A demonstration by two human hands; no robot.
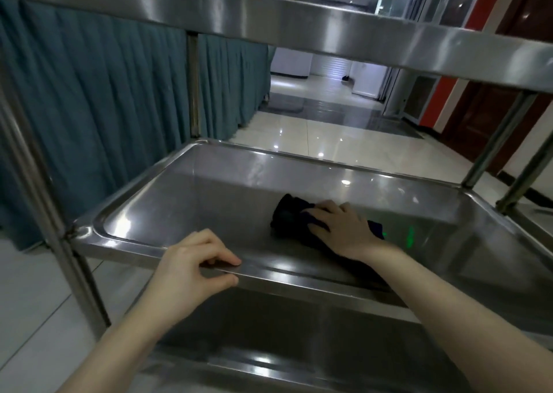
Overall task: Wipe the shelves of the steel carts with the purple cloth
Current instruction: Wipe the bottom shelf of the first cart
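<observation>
Two hands on a shiny steel cart shelf (209, 207).
Left hand (191, 261) pinches its front rim (284, 274); right hand (344, 231), fingers flat, presses dark purple cloth (287, 216).

No legible text, label, brand or number on steel cart (299, 18); green glow (411, 234) on middle shelf (134, 213), right part, unreadable.

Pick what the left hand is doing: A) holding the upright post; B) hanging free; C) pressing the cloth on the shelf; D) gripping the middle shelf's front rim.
D: the left hand pinches the middle shelf's front rim, fingers on top and thumb beneath, while the right hand presses the purple cloth.
</observation>
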